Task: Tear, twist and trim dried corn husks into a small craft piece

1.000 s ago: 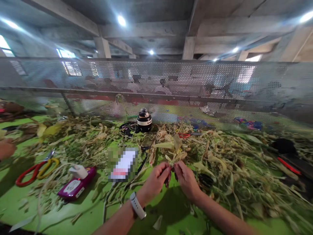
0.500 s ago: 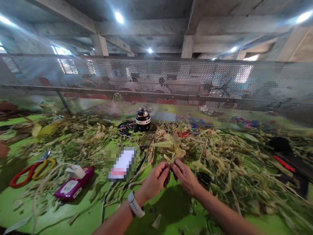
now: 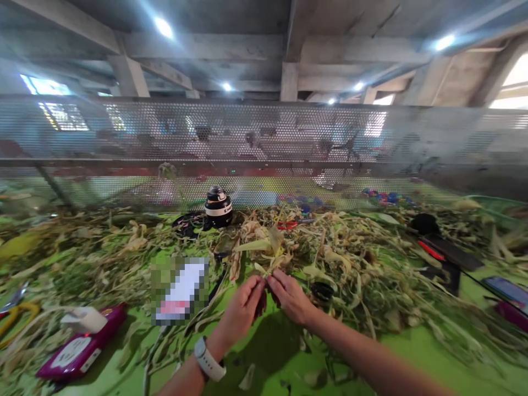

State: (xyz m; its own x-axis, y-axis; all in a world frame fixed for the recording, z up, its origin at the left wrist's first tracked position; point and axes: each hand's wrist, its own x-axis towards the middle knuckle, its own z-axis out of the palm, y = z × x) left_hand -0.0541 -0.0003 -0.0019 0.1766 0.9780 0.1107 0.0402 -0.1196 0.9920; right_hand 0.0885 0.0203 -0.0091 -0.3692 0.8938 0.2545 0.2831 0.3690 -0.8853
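My left hand, with a white watch on the wrist, is closed in a pinch above the green tabletop. Facing it, my right hand is closed too, its fingertips almost meeting the left ones. Whatever they pinch is mostly hidden; a pale tip of plant matter shows just beyond the fingers. Right behind lies a heap of dry, yellowish husk-like leaves. A dark, round, glossy object rests to the right of my right hand.
A pixelated phone with a cable lies left, near a purple power box with a white plug. Yellow-handled scissors are at the left edge. A black jar-like container stands before a perforated metal screen. Another phone lies right.
The view has turned to the right, so most things sit further left and a phone shows at the right edge. Both hands stay together in much the same pinch.
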